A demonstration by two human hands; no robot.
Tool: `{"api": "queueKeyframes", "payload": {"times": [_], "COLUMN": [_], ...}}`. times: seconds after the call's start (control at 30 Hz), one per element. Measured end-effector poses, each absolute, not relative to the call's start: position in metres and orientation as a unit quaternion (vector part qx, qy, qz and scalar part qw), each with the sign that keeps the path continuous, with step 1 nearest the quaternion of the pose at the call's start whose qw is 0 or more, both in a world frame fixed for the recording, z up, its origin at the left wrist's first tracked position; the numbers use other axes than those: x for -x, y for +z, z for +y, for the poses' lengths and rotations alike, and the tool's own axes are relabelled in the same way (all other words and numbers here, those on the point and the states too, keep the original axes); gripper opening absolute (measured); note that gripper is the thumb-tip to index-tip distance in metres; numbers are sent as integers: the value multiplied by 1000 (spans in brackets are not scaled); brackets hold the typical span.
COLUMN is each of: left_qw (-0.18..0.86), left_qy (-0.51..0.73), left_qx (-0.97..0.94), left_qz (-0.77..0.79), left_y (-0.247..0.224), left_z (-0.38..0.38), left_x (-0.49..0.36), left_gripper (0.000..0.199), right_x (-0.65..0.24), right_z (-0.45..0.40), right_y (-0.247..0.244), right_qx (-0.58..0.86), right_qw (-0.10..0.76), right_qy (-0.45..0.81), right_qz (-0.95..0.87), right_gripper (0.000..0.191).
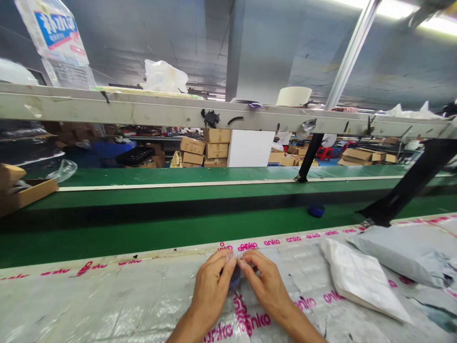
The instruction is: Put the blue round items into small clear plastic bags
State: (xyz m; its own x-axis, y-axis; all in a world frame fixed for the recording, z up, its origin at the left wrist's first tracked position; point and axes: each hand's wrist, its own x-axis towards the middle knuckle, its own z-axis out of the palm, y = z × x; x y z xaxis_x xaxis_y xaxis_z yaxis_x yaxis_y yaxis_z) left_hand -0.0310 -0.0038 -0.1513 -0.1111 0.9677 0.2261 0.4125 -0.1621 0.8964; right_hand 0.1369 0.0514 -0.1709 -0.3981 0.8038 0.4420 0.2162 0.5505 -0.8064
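Observation:
My left hand (212, 281) and my right hand (264, 276) meet over the front of the plastic-covered table (143, 295). Fingertips of both are pinched closed on a small dark and blue item (234, 278), which seems to have clear film at its top. Most of it is hidden behind the fingers, so its kind cannot be made out. Beyond the hands, a round blue object (316, 211) lies on the green conveyor belt (178, 233).
A white packet (364, 278) and a grey plastic bag (403, 252) lie on the right. Black-wrapped posts (309, 157) hold up a shelf rail (143, 108) with a bottle (60, 43) and a tape roll (293, 96). An open carton (32, 197) stands left.

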Motion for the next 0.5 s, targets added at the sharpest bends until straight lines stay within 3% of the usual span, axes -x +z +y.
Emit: {"api": "queueKeyframes", "payload": {"times": [0.2,0.33,0.43,0.5], "left_qw": [261,252,258,271], "left_qy": [364,316,336,385], "left_qx": [-662,-684,-682,-654], "left_qz": [601,608,596,592], "left_y": [-164,-176,-177,-172], "left_z": [-13,-15,-13,-10], "left_x": [29,27,27,26], "left_gripper": [68,74,73,68], "right_x": [-144,-144,-144,-146], "right_z": [51,47,45,44], "right_y": [-164,-162,-163,-164], "right_qx": [355,344,356,359], "right_qw": [440,437,436,463], "right_qy": [308,379,389,335], "right_qz": [-765,-740,-729,-738], "right_gripper": [30,29,30,22]}}
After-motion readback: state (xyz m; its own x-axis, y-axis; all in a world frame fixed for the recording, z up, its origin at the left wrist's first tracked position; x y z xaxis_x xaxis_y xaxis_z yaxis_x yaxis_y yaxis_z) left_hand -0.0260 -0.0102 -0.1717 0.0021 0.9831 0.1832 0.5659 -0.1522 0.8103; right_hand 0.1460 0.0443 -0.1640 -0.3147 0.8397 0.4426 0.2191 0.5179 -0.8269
